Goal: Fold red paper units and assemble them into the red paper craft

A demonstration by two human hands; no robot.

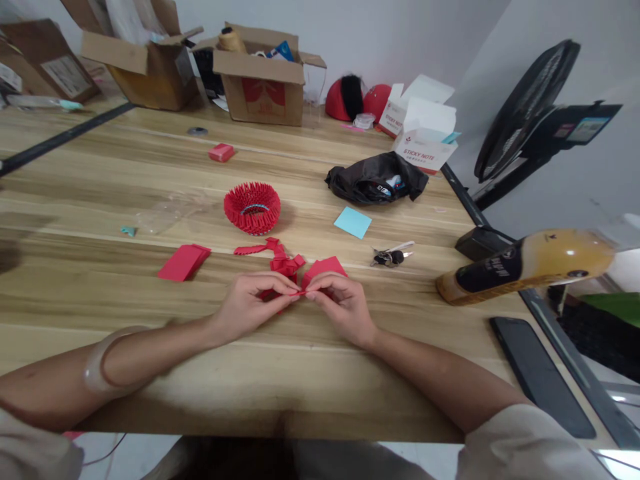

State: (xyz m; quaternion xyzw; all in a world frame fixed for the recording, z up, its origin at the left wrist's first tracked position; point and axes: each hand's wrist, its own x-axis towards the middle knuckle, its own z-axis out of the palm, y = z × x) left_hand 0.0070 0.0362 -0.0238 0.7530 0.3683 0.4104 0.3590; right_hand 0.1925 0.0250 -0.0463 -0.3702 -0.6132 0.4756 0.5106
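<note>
A wooden desk (295, 400) stands against a pale wall (360, 33). At the left lies a red stack (180, 264); its loose sheets could slide if a forearm brushes them. Next comes a red bowl (253, 217) of folded pieces, which a careless knock might dent or loosen. Small red folds (284, 263) lie just beyond the hands, close enough for a knuckle to scatter them. The left hand (243, 303) pinches a small red strip (300, 293), its grip narrow; the right hand (347, 303) pinches it too, just as narrowly. An uneven pull could tear the strip or skew a crease. Red sheets (327, 267) lie just past the right hand. Farther right, a swinging elbow could knock the bottle (520, 267) near the edge.
</note>
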